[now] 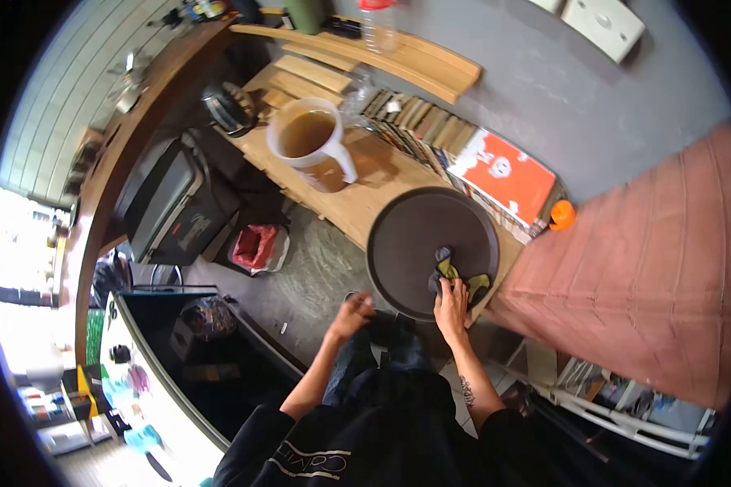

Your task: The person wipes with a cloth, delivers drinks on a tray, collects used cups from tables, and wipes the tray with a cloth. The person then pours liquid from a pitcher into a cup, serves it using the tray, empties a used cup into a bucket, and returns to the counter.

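Observation:
A round dark brown serving tray (414, 235) lies on the wooden counter, reaching over its front edge. On the tray's lower right part, my right hand (452, 304) grips a crumpled dark and yellow-green cloth (445, 264) and presses it against the surface. Part of the cloth spreads out to the right of my fingers. My left hand (352, 316) hangs in the air left of the tray, touching nothing that I can see. Motion blurs its fingers, so their pose is unclear.
Left of the tray stands a big plastic pitcher (310, 142) of brown liquid. Behind are a row of books (422, 122), an orange-red booklet (503, 174) and a wooden shelf (430, 73). A kettle (229, 109), a lined bin (256, 247) and a brick-like pillar (633, 268) surround the spot.

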Action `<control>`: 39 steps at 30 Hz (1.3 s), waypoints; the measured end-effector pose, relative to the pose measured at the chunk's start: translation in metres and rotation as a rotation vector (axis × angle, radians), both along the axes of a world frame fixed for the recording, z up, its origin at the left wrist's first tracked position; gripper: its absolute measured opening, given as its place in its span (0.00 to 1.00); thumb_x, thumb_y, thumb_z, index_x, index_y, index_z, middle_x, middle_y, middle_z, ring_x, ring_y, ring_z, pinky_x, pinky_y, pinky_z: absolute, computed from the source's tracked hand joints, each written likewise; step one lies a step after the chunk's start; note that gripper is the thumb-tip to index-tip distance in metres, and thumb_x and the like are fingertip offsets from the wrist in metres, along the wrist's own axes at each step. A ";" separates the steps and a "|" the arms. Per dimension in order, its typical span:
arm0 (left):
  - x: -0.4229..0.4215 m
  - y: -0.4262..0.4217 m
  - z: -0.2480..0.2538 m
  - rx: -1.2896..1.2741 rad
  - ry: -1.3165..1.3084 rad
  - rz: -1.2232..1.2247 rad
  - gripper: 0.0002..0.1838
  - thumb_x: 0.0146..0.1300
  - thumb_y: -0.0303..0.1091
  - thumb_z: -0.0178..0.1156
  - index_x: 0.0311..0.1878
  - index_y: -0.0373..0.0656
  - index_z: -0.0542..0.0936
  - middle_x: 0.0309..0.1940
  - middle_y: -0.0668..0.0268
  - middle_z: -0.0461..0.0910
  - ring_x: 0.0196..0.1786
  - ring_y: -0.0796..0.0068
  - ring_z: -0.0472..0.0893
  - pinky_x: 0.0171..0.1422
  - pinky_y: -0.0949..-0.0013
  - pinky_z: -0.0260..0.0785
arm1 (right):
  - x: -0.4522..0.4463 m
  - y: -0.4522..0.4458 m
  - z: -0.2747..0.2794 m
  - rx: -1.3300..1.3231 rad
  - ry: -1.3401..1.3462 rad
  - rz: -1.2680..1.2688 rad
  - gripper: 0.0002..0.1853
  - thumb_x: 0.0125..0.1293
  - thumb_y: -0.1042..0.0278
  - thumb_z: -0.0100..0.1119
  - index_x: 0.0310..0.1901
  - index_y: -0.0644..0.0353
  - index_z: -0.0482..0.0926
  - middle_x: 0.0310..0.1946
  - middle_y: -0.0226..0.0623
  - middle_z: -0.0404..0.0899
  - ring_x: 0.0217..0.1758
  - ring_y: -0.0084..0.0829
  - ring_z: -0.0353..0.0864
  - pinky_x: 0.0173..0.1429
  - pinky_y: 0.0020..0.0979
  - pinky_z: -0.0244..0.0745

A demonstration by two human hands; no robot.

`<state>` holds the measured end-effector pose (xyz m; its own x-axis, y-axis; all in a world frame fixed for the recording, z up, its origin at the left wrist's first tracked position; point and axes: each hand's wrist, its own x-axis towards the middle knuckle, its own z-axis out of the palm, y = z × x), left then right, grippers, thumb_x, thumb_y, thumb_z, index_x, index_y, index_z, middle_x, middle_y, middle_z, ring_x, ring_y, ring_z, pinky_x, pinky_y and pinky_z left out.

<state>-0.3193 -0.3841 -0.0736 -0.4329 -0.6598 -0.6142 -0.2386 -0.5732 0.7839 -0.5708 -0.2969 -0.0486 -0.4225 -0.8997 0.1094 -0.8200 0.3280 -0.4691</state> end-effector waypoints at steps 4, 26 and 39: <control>-0.033 0.017 0.009 0.080 0.078 -0.022 0.31 0.71 0.44 0.58 0.69 0.36 0.64 0.47 0.57 0.81 0.48 0.69 0.80 0.50 0.65 0.74 | 0.018 -0.022 -0.008 -0.035 -0.241 0.043 0.15 0.55 0.79 0.63 0.45 0.63 0.78 0.46 0.50 0.74 0.51 0.54 0.74 0.56 0.47 0.68; 0.300 -0.108 0.063 0.122 0.271 0.611 0.25 0.76 0.46 0.49 0.70 0.47 0.65 0.55 0.69 0.75 0.55 0.77 0.76 0.57 0.67 0.72 | 0.395 -0.359 0.049 0.016 -1.135 0.544 0.10 0.58 0.79 0.66 0.38 0.61 0.74 0.32 0.26 0.75 0.36 0.18 0.72 0.43 0.24 0.69; 0.401 -0.175 0.083 0.000 0.215 0.797 0.26 0.75 0.50 0.50 0.69 0.47 0.67 0.52 0.67 0.77 0.52 0.77 0.77 0.55 0.70 0.72 | 0.543 -0.499 0.061 0.377 -1.410 0.693 0.19 0.66 0.70 0.62 0.56 0.55 0.68 0.38 0.31 0.76 0.40 0.27 0.81 0.43 0.33 0.80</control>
